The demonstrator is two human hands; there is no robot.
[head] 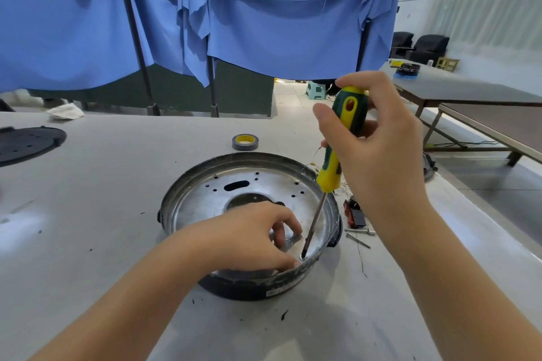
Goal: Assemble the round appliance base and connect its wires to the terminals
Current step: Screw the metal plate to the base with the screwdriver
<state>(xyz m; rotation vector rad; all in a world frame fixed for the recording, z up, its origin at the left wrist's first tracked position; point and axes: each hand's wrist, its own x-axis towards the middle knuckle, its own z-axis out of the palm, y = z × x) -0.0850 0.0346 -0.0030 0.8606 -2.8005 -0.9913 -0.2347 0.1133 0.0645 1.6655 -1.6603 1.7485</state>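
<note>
The round appliance base, a dark shell with a shiny metal plate inside, lies on the white table in front of me. My right hand grips a green and yellow screwdriver held nearly upright, its tip on a screw at the plate's near right rim. My left hand reaches into the base with curled fingers, its fingertips at a small metal tab beside the screw. Red and black wire connectors lie on the table just right of the base.
A roll of grey tape sits behind the base. Loose screws lie to the right. A black perforated round cover is at the far left. A crumpled cloth lies at the back left; blue curtains hang behind.
</note>
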